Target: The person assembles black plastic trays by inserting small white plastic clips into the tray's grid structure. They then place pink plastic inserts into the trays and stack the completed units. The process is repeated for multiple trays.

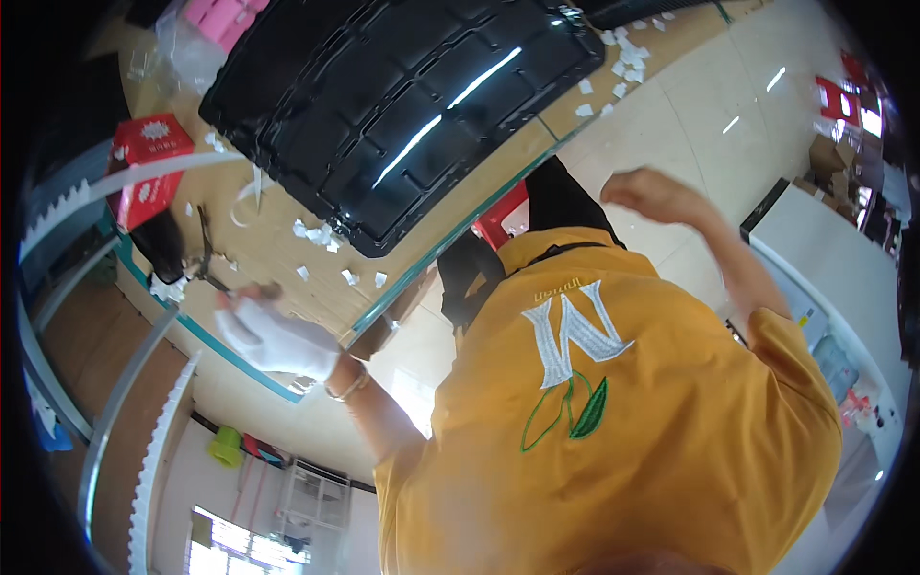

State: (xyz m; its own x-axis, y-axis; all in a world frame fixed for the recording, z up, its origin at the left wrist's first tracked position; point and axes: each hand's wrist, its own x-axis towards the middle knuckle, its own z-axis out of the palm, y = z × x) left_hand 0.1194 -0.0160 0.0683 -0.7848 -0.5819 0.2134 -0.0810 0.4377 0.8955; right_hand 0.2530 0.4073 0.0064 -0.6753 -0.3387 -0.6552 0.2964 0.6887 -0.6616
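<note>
My left hand [273, 335], in a white glove with bare fingertips, is over the left part of the table. Its fingertips are blurred near a thin dark tool [204, 254], and I cannot tell whether they grip it. My right hand [654, 195] is bare and held off to the right of the table, away from everything. Its fingers are curled together, slightly blurred, with nothing visible in them. A large glossy black moulded plastic panel [383, 105] with raised ribs lies across the table, beyond my left hand. Small white scraps [316, 233] are scattered near its edge.
The brown-topped table [287, 264] has a green edge. A red box [153, 158] stands at its left, a pink object [222, 19] at the far left. Metal rails with a toothed white strip [158, 450] rise on the left. A red stool [837, 101] is far right.
</note>
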